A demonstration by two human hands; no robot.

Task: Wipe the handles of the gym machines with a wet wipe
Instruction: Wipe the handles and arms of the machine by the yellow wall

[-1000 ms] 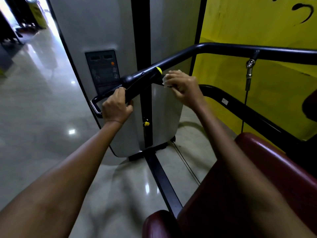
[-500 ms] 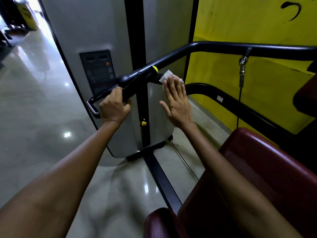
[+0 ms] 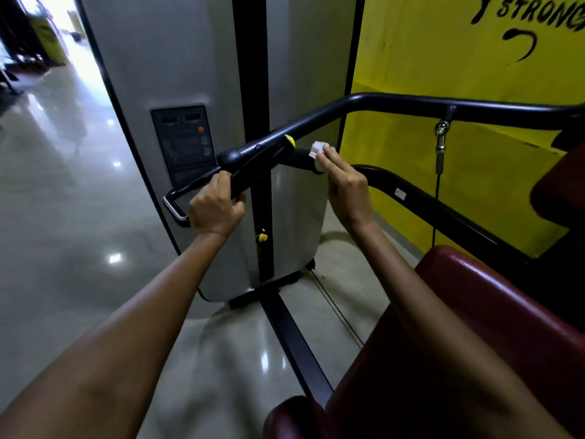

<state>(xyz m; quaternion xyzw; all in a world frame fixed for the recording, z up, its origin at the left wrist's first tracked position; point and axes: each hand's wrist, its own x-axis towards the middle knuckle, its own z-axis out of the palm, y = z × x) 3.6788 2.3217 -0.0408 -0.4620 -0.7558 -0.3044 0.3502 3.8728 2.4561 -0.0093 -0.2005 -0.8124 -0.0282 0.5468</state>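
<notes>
A person's left hand (image 3: 215, 208) was wrapped around a black padded handle (image 3: 253, 160) of a gym machine, steadying it, while the right hand (image 3: 346, 188) pinched a small folded white wet wipe (image 3: 316, 149) against the bar just beyond the grip's yellow ring (image 3: 290, 141). The wipe looked soft, damp and light (best pressed flat under the fingertips); the handle looked rigid. Glossy pale floor (image 3: 79, 232) below, a yellow wall (image 3: 443, 58) behind, a maroon seat pad (image 3: 474, 327) nearby
</notes>
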